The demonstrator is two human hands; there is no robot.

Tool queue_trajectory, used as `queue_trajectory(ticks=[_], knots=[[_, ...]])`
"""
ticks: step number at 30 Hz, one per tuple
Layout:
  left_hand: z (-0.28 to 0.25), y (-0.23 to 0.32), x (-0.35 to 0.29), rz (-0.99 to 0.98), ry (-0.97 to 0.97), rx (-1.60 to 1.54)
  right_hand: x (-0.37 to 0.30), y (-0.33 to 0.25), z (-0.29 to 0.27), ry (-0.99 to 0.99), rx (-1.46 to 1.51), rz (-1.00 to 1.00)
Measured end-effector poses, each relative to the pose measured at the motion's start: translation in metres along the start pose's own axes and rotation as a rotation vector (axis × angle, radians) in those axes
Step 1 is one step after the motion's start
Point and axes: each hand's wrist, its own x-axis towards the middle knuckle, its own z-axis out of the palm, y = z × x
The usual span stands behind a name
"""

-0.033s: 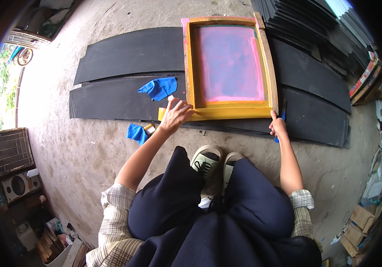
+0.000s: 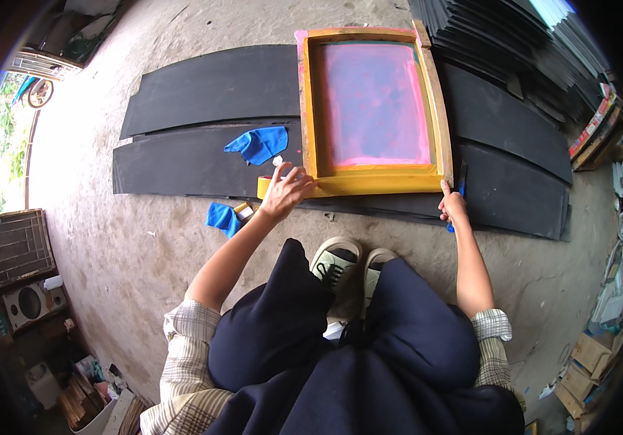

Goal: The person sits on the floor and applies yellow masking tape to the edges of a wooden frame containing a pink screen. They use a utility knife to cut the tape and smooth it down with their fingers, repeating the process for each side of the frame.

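Note:
A wooden screen-printing frame (image 2: 438, 109) with pink-stained mesh (image 2: 377, 101) lies on black boards. A strip of wide yellow tape (image 2: 369, 186) runs along its near edge. At the strip's left end, my left hand (image 2: 287, 194) is closed on a tape roll (image 2: 263, 187), partly hidden behind the fingers. My right hand (image 2: 454, 208) is at the near right corner, its thumb or a finger touching the strip's end. In its curled fingers is what looks like a blue utility knife (image 2: 451, 228), mostly covered by the hand.
Black boards (image 2: 210, 80) lie flat under the frame on a concrete floor (image 2: 123, 254). Left of the frame rest a blue cloth (image 2: 264, 143) and another blue cloth piece (image 2: 222, 218). Stacked dark sheets (image 2: 485, 43) stand at the far right. My shoes (image 2: 337, 261) are close in front.

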Motion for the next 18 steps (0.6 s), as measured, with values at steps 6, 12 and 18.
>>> queue_trajectory(ticks=[6,12,18], knots=[[0.003,0.011,-0.014,0.033,-0.096,0.240,0.002,0.004,0.003,0.072,-0.049,-0.084],[0.005,0.035,-0.023,-0.146,-0.125,0.121,-0.005,0.013,0.017,0.253,-0.165,-0.147],[0.014,0.049,-0.020,-0.279,-0.091,0.058,-0.013,0.041,0.013,0.882,-0.307,-0.541]])
